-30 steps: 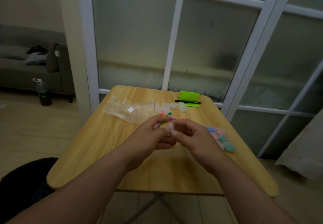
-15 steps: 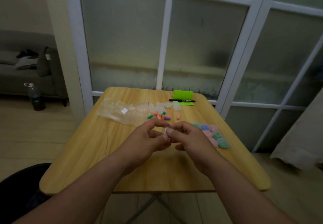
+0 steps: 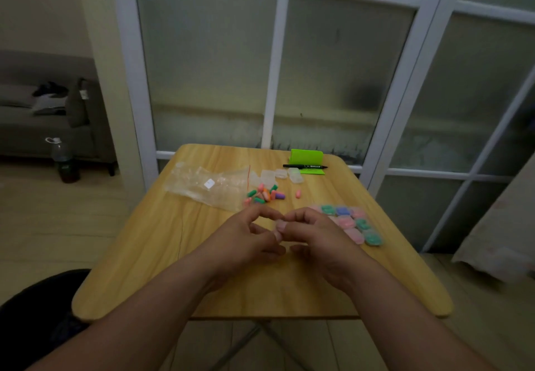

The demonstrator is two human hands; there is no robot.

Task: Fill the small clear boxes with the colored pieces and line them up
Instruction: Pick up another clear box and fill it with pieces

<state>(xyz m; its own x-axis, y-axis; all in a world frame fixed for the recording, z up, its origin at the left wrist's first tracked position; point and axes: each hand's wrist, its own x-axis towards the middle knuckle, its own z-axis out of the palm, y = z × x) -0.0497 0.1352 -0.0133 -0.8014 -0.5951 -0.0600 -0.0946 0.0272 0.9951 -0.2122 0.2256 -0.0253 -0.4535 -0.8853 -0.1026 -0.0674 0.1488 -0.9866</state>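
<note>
A clear plastic bag (image 3: 208,185) lies lengthwise left to right on a wooden table (image 3: 150,255). Its red-edged mouth faces right toward a loose pile of colored pieces (image 3: 265,194). These are short capsule shapes in green, pink, orange and purple, pointing every which way. Nearer the person, the left hand (image 3: 246,237) and right hand (image 3: 315,234) meet over the table's middle. Each grip is narrow, fingertips pinching one small clear box (image 3: 279,224) between them. The box is pale, blurred and mostly hidden, so its axis cannot be told. Beyond the pile sit a few empty clear boxes (image 3: 279,174). A single pink piece (image 3: 298,194) points away from the person. A black marker (image 3: 305,166) lies crosswise on a green folded card (image 3: 307,157). At right, filled boxes (image 3: 350,223) holding green, blue and pink pieces sit in touching rows.
</note>
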